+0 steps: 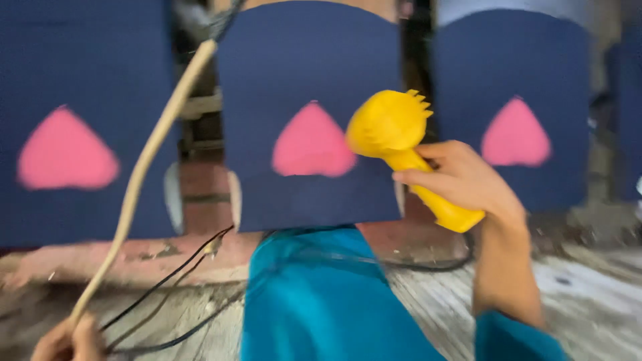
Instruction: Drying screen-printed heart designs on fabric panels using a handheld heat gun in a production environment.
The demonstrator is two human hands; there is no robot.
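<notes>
So the right hand (461,180) has its fingers wrapped tight around the handle of a yellow plastic tool (401,147) — looks like a small heat gun or blower, with a round toothed head. The tool's long axis runs on a diagonal: handle end low and to the right, sticking out below the hand, head up and to the left. That head sits right in front of the middle dark blue panel (307,67), just beside the right edge of its pink heart-ish shape (312,142). Can't tell if it's actually touching the panel, the shot is pretty blurry.

The left hand (67,341) is way down in the bottom left corner, fingers closed around the lower end of a long pale stick (144,160) that slants up and to the right toward the top of the frame, passing between the left panel (80,53) and the middle one. So the right hand is clearly the one nearer the middle panel — the left is well apart from it.

There are 3 of these blue panels in a row, each with a pink shape, the third one (515,60) off to the right. Black cables (174,274) trail across the worn wooden floor (588,294), and a teal trouser leg (314,301) fills the bottom middle.
</notes>
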